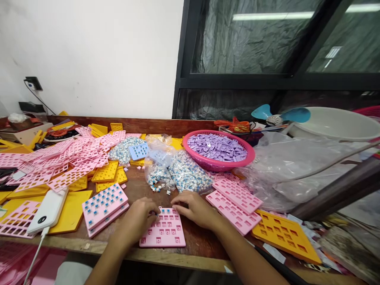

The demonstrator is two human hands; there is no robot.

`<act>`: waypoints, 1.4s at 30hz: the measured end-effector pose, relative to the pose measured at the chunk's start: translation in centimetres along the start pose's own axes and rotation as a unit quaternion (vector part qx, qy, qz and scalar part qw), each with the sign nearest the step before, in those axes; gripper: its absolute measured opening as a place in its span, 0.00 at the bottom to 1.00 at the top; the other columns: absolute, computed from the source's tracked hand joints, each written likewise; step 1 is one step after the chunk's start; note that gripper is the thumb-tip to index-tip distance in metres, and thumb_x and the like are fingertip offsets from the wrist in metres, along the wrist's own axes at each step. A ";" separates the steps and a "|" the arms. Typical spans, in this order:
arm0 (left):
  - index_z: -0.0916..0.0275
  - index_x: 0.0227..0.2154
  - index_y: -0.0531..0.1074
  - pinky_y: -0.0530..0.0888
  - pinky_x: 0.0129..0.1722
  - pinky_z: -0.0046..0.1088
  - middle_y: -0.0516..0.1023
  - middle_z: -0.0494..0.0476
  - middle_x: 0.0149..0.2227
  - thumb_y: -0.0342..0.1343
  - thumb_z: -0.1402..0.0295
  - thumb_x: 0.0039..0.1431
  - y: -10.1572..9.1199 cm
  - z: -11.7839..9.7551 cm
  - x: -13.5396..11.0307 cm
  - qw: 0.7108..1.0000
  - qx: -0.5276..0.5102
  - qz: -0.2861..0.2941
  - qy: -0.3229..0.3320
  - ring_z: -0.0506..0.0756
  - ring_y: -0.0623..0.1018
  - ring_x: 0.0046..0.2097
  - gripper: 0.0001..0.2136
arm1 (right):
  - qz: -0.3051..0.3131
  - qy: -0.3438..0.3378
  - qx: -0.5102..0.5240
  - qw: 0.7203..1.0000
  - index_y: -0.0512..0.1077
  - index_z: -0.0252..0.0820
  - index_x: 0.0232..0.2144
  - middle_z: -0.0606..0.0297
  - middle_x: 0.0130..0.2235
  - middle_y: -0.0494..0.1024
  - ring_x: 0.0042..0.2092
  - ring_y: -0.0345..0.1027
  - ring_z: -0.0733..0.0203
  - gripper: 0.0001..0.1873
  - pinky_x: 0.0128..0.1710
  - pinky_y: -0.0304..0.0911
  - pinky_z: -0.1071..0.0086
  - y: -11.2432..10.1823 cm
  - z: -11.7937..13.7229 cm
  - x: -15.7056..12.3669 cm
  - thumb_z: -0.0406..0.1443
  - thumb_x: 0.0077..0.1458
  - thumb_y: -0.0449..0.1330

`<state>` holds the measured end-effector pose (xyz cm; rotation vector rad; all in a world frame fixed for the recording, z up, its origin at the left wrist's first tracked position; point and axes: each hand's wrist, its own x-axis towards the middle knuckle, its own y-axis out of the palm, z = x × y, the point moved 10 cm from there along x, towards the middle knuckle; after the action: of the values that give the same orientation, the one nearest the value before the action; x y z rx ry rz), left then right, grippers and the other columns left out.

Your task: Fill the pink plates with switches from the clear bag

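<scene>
A pink grid plate [164, 232] with square holes lies flat on the wooden table's front edge. My left hand [139, 219] rests on its upper left corner with fingers curled, pinching something too small to name. My right hand [194, 208] rests on its upper right corner, fingers bent down onto the plate's top row. Just behind the hands lie loose white and blue key switches [160, 185] spilled from a clear bag [185, 174]. To the left sits a pink plate filled with blue switches [104, 205] on top of another pink plate.
A pink basket of purple keycaps [219, 150] stands behind. Empty pink plates [236, 204] and a yellow plate [285, 236] lie right. Several pink and yellow plates [68, 158] are heaped left, with a white power bank [47, 211]. Crumpled clear plastic [285, 166] and a white basin [335, 124] are far right.
</scene>
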<state>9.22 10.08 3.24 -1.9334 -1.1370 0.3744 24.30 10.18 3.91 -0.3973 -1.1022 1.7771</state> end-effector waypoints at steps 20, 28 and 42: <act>0.54 0.36 0.84 0.67 0.43 0.36 0.81 0.55 0.33 0.59 0.74 0.63 1.3 0.9 -1.4 0.994 0.103 -0.028 -0.035 0.59 0.74 0.42 0.10 | -0.013 0.019 -0.011 1.000 0.80 0.43 0.33 0.63 0.36 0.81 0.42 0.71 0.56 0.05 0.44 0.62 0.65 1.5 -0.3 -0.2 0.34 0.61 0.65; 0.54 0.33 0.84 0.65 0.42 0.34 0.80 0.55 0.32 0.57 0.75 0.63 1.6 1.1 -0.9 0.993 0.114 -0.011 -0.029 0.57 0.74 0.41 0.12 | -0.011 0.024 -0.015 1.000 0.79 0.43 0.32 0.64 0.35 0.80 0.40 0.71 0.58 0.06 0.43 0.62 0.65 1.4 -0.3 0.0 0.33 0.62 0.63; 0.59 0.41 0.80 0.71 0.49 0.32 0.79 0.58 0.45 0.55 0.71 0.65 -1.8 0.0 0.4 0.995 0.090 -0.042 0.021 0.57 0.76 0.49 0.09 | -0.059 0.006 0.061 0.996 0.79 0.41 0.35 0.61 0.38 0.80 0.40 0.73 0.58 0.06 0.43 0.65 0.66 0.7 -0.8 1.0 0.36 0.62 0.62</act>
<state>8.37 10.84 4.73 -1.7244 -1.1152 0.3764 23.93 11.32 3.11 -0.2631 -0.9822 1.7241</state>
